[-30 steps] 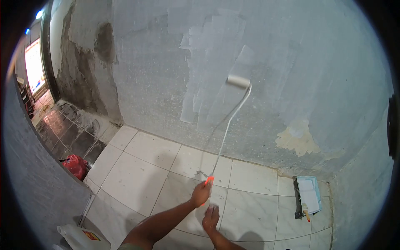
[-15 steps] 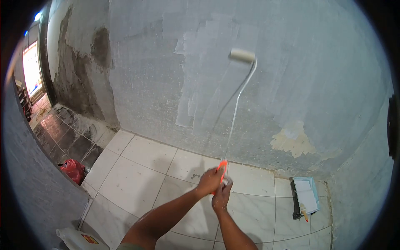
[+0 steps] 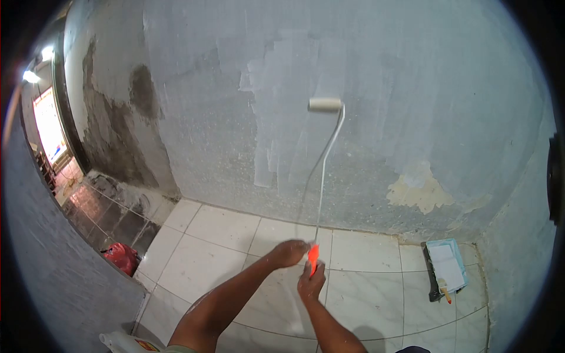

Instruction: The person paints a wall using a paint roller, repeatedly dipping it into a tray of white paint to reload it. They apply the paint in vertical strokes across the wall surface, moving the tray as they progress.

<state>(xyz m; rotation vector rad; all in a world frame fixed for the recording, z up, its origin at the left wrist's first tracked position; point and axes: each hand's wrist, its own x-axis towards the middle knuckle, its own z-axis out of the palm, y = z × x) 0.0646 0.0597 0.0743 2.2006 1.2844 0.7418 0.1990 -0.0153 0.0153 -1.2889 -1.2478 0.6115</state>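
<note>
A paint roller (image 3: 325,105) with a cream sleeve rests against the grey wall (image 3: 365,70), its long thin metal rod running down to an orange handle (image 3: 313,259). My right hand (image 3: 311,283) is wrapped round the lower part of that handle. At the handle's upper end, my left hand (image 3: 288,253) is closed, its fingertips partly hidden behind the orange grip. Lighter, wet-looking strokes cover the wall around the roller sleeve. Lower down, the wall surface is speckled.
A paint tray (image 3: 445,265) with white paint stands on the tiled floor (image 3: 359,300) at right, a paintbrush (image 3: 445,292) on its near edge. A red bag (image 3: 122,257) lies at left beside a wall edge. Bottom left shows a white jug (image 3: 120,341). The wall has a peeled patch (image 3: 421,189).
The roller has come down the wall and slightly left in view, and its sleeve is now level. Both hands stay at the handle, of which more shows. The camera view has shifted a little.
</note>
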